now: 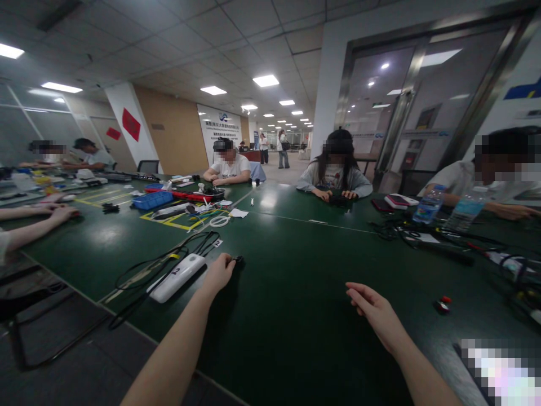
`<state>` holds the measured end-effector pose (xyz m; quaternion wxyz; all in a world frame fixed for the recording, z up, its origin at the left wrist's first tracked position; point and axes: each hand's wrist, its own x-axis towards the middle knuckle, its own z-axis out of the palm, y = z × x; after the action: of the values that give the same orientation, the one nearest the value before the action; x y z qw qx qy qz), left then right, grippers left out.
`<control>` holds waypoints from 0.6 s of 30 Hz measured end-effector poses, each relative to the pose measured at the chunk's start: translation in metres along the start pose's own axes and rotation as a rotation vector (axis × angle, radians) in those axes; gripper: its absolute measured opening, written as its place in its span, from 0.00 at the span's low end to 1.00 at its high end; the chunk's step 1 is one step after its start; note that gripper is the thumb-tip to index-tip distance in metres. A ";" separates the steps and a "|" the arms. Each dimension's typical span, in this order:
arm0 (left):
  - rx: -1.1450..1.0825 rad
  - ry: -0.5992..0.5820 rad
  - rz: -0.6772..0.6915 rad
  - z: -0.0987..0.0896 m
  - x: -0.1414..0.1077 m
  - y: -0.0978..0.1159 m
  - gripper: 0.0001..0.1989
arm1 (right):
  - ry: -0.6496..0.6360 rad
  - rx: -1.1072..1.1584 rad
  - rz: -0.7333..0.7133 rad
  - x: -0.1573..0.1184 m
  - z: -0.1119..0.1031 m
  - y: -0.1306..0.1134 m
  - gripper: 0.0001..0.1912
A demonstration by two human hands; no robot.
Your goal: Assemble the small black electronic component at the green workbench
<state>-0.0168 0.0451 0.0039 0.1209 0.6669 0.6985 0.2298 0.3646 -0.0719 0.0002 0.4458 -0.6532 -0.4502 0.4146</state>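
Observation:
My left hand (220, 273) is closed in a pinch above the green table, beside a white power bank (180, 277) marked "2". A small black object (239, 259) pokes out from its fingertips; its kind is too small to make out. My right hand (374, 310) hovers over the table to the right, fingers loosely stretched out and nothing visible in them. A small red and black object (443, 304) lies to the right of that hand. Black cables (169, 256) loop around the power bank, with a white "2" tag on one of them.
Past the power bank are a blue basket (152, 199), a coiled white cable (219, 221) and assorted tools. Water bottles (429, 204) and tangled cables (406, 232) occupy the right side. A lit, blurred-out screen (502, 372) lies at lower right. Several people sit around the table.

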 end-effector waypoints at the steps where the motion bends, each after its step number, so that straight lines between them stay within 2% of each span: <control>1: -0.022 -0.001 -0.026 0.000 0.001 -0.001 0.10 | 0.003 -0.001 0.000 0.000 0.000 0.000 0.22; 8: -0.121 0.028 -0.031 0.001 0.004 -0.008 0.08 | -0.002 0.004 0.000 0.000 0.000 0.000 0.23; 18: -0.126 -0.050 0.047 -0.005 -0.001 0.000 0.11 | -0.008 -0.011 -0.003 0.002 0.000 0.002 0.23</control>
<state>-0.0191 0.0431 0.0082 0.1746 0.6797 0.6635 0.2596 0.3656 -0.0706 -0.0024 0.4409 -0.6534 -0.4553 0.4138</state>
